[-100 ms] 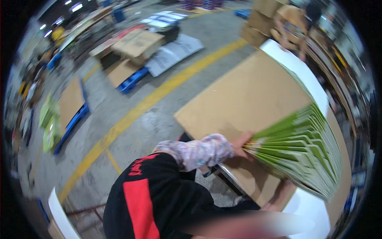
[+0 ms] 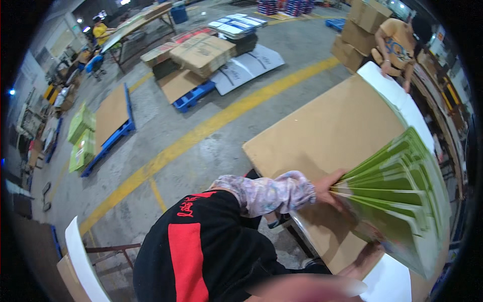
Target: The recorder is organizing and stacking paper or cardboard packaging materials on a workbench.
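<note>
A fanned stack of green printed sheets [image 2: 402, 189] with pale edges spreads above a brown cardboard-covered table. My left hand [image 2: 329, 189], below a pale patterned sleeve, grips the gathered left end of the stack, where the sheets converge. At the stack's lower edge, my right hand [image 2: 370, 254] holds the sheets near their near corner; its fingertips are partly hidden under them. Toward the far right the sheets splay apart, blurred by motion. The brown cardboard surface [image 2: 322, 126] extends beyond the stack. White sheets [image 2: 387, 282] lie by my right hand.
Another person [image 2: 397, 48] at the table's far end touches a white sheet [image 2: 402, 103]. Stacked cartons [image 2: 359, 35] stand beside them. Across the yellow floor line [image 2: 211, 121] are loaded blue pallets [image 2: 193, 95] and green packs [image 2: 82, 148]. A white panel [image 2: 83, 261] stands at lower left.
The view has shifted, so the scene sits farther right. The green sheets have swung and opened into a wider, more uneven fan. Both hands stay on them.
</note>
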Tool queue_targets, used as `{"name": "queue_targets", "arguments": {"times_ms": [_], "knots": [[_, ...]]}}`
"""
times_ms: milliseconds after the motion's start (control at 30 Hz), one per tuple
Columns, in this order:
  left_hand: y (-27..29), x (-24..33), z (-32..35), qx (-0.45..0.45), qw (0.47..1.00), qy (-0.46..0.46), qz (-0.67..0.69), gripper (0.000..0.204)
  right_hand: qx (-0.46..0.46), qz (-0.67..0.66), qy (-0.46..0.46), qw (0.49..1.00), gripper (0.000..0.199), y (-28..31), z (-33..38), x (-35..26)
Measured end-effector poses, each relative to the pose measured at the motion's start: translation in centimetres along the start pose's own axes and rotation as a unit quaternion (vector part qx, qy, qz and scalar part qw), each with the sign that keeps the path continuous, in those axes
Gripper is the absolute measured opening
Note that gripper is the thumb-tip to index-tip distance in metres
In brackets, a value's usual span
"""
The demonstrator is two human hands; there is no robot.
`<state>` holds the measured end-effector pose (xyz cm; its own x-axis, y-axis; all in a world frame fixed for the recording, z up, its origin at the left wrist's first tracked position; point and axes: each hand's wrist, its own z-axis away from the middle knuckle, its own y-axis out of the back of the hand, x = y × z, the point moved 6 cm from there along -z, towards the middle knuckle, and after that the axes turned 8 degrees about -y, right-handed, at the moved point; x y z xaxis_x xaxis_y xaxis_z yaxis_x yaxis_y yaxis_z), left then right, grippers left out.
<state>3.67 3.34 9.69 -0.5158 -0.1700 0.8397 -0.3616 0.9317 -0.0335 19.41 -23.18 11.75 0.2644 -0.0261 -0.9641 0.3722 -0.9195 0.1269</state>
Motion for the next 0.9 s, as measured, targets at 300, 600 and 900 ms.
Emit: {"name": "queue_targets", "arguments": {"times_ms": [300, 600, 900], "knots": [[2.3, -5.8, 2.5, -0.093, 0.989, 0.042, -0.111, 0.150, 0.038, 0.260, 0.083, 0.961, 0.040, -1.7, -1.5, 3.2], [1.1, 1.2, -0.7, 0.007, 0.995, -0.022, -0.097, 0.141, -0.008, 0.204, -0.033, 0.978, 0.058, -0.2, -3.3, 9.4], [2.3, 6.5, 1.2, 0.119, 0.984, 0.048, -0.122, 0.078, -0.034, -0.063, -0.095, 0.993, 0.059, -2.5, 0.4, 7.3]]}}
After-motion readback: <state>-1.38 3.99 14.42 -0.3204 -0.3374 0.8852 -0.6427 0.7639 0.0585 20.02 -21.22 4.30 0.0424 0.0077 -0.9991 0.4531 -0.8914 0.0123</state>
